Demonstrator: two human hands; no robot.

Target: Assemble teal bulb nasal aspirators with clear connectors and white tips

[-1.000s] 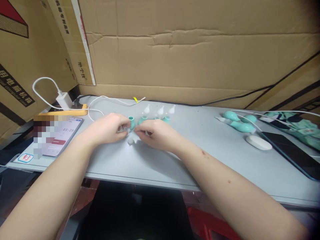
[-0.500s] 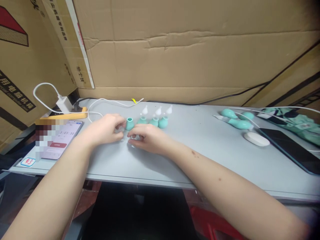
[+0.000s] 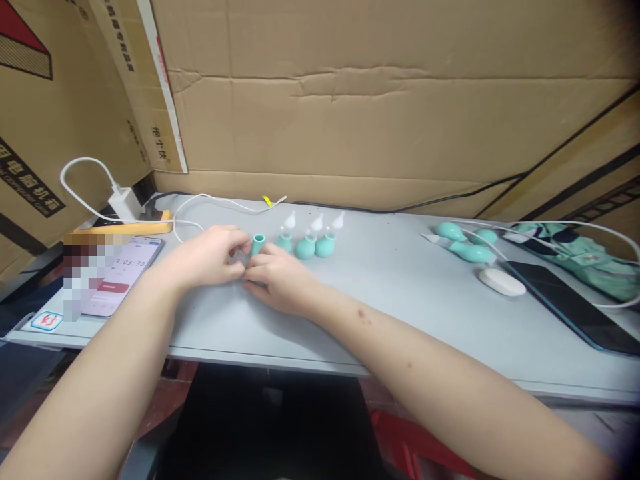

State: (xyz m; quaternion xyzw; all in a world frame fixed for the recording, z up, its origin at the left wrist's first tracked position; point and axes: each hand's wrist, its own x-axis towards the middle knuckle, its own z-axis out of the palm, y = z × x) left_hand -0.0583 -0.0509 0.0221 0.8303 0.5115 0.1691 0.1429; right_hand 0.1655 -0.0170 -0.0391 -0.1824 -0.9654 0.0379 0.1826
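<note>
My left hand point(image 3: 219, 256) rests on the grey table with its fingers curled, the fingertips close to a teal rubber bulb point(image 3: 258, 243) that stands with its round mouth upward. From the other side my right hand point(image 3: 281, 279) meets it, fingers bent and pinched together at the left thumb. Whatever lies between the fingertips is hidden. Just behind the right hand stand three teal bulb syringes, the left one point(image 3: 284, 243), the middle one point(image 3: 305, 247) and the right one point(image 3: 325, 244), each topped with a clear collar and a whitish pointed tip.
At left lie a phone point(image 3: 123, 277) showing a timer and an orange power strip point(image 3: 135, 228) with a white charger point(image 3: 125, 204). At right are several loose teal bulbs point(image 3: 471, 252), a white oval case point(image 3: 502, 282), a dark phone point(image 3: 570, 303) and green patterned cloth point(image 3: 590, 257). Cardboard point(image 3: 350, 120) walls the back.
My right hand has moved left until its fingertips meet my left hand, now covering the lower part of the open bulb. The left hand has hardly moved. The view has shifted slightly.
</note>
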